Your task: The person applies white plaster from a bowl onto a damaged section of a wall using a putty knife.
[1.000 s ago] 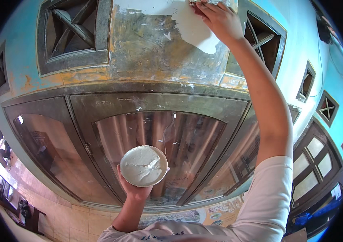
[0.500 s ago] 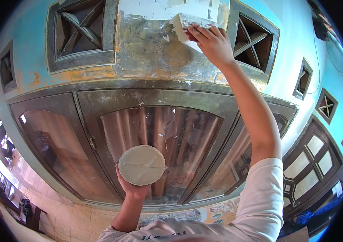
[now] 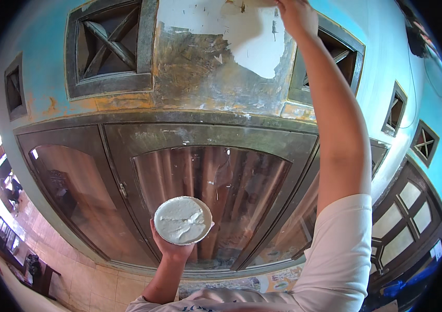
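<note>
My left hand (image 3: pixel 173 248) grips a round tub (image 3: pixel 157 229) from below, in front of the glass door. White paste (image 3: pixel 179 221) fills the tub, its surface ridged and smeared. My right arm reaches up to the wall, and my right hand (image 3: pixel 300 20) is at the upper edge of the view. Its fingers are bent and partly cut off; the putty knife seen in it earlier is out of view. Below and left of that hand, a white coat of paste (image 3: pixel 255 49) with a ragged lower edge covers part of the bare, stained wall panel (image 3: pixel 190 67).
Square wooden vents with crossed bars (image 3: pixel 109 49) flank the panel. Below runs a dark wooden door frame (image 3: pixel 205 132) with curtained glass (image 3: pixel 221 203). Tiled floor (image 3: pixel 80 270) lies at lower left. Another paned door (image 3: pixel 405 223) stands at right.
My right hand has moved up from the lower part of the white coat to the upper edge. The coat's ragged lower end is now uncovered. The tub sits slightly lower in view.
</note>
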The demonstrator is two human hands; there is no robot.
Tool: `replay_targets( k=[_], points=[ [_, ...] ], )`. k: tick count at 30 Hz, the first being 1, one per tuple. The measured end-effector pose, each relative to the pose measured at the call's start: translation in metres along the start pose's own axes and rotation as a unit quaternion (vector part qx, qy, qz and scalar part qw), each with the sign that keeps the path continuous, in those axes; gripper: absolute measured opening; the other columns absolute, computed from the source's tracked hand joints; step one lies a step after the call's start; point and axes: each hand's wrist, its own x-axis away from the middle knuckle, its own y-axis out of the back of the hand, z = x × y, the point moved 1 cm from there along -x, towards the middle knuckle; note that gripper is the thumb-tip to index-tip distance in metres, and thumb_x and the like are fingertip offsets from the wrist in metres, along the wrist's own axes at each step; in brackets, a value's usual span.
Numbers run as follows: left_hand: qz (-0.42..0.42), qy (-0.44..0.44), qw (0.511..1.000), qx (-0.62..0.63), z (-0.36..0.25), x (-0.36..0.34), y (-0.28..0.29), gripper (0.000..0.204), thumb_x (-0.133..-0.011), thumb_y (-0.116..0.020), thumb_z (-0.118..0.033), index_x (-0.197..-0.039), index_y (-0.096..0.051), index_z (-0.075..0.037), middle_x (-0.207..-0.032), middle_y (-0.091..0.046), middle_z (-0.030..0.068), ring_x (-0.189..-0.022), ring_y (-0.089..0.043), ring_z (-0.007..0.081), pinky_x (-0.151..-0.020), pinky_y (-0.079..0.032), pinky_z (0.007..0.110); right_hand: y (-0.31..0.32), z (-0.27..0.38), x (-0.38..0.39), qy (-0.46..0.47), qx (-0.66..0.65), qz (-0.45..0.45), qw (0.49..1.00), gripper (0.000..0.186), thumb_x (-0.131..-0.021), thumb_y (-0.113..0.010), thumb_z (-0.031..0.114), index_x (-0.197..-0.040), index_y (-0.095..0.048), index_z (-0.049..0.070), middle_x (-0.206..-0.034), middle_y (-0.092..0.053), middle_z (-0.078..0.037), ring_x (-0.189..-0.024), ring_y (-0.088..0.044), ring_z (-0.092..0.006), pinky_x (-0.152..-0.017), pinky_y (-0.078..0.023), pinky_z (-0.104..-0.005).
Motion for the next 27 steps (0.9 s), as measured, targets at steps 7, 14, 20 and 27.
replay_targets(
  k=[7,14,20,27],
  points=[
    [-0.038,0.020,0.996,0.078,-0.011,-0.002,0.004,0.065,-0.093,-0.041,-0.067,-0.137,-0.058,-0.023,-0.145,-0.052,0.0024,-0.135,-0.046,0.0338,-0.116,-0.030,0.058,0.003,0.024,0.058,0.177,0.106,0.001,0.978,0.052,-0.088,-0.066,0.014,-0.137,-0.060,0.032,-0.122,-0.067,0.007,-0.106,-0.063,-0.0216,-0.090,-0.055,-0.0358],
    [-0.049,0.026,0.994,0.089,-0.005,-0.015,-0.002,0.063,-0.093,-0.042,-0.066,-0.136,-0.058,-0.022,-0.144,-0.053,0.0040,-0.135,-0.046,0.0339,-0.114,-0.034,0.059,0.011,0.041,0.006,0.052,-0.021,-0.018,0.998,0.034,-0.088,-0.060,0.007,-0.121,-0.069,0.014,-0.121,-0.069,-0.005,-0.106,-0.063,-0.0319,-0.091,-0.052,-0.0438],
    [-0.024,0.037,0.990,0.132,-0.014,-0.013,-0.002,0.062,-0.094,-0.044,-0.062,-0.137,-0.057,-0.018,-0.144,-0.053,0.0075,-0.134,-0.047,0.0361,-0.113,-0.034,0.060,-0.015,0.081,0.092,0.186,0.048,-0.048,0.980,0.040,-0.086,-0.065,0.019,-0.124,-0.067,0.033,-0.111,-0.069,0.009,-0.097,-0.062,-0.0196,-0.079,-0.054,-0.0365],
    [-0.063,0.037,0.989,0.128,-0.007,-0.020,0.003,0.064,-0.095,-0.039,-0.064,-0.138,-0.056,-0.020,-0.145,-0.052,0.0064,-0.135,-0.045,0.0357,-0.115,-0.031,0.060,0.011,0.052,0.016,0.186,0.013,-0.042,0.982,0.048,-0.087,-0.067,0.013,-0.131,-0.065,0.033,-0.118,-0.070,0.008,-0.102,-0.064,-0.0212,-0.084,-0.055,-0.0374]
  ],
)
